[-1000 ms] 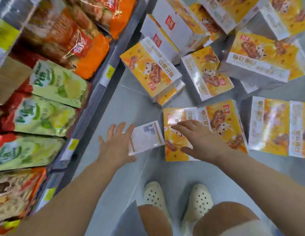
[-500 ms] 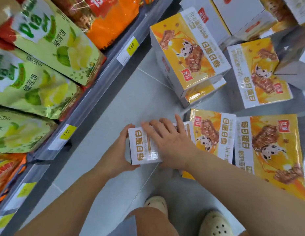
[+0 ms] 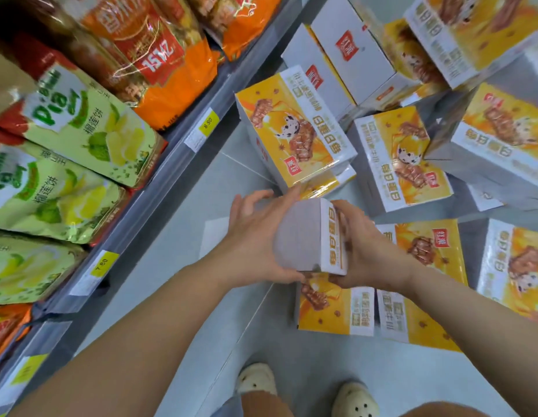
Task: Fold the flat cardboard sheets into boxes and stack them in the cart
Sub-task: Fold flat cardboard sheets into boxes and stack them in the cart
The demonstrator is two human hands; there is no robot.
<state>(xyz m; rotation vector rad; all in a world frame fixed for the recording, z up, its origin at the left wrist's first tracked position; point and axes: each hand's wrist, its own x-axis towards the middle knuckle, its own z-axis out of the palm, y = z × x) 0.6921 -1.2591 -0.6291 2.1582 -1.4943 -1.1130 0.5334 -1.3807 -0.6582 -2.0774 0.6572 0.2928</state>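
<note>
we see two hands on one part-folded cardboard sheet (image 3: 309,236) lifted above the floor (image 3: 183,236), left hand (image 3: 255,236) and right hand (image 3: 367,251) each gripping a side, two flat sheets (image 3: 412,311) partly hidden beneath, folded boxes (image 3: 294,130) beyond, some cut off.
</note>
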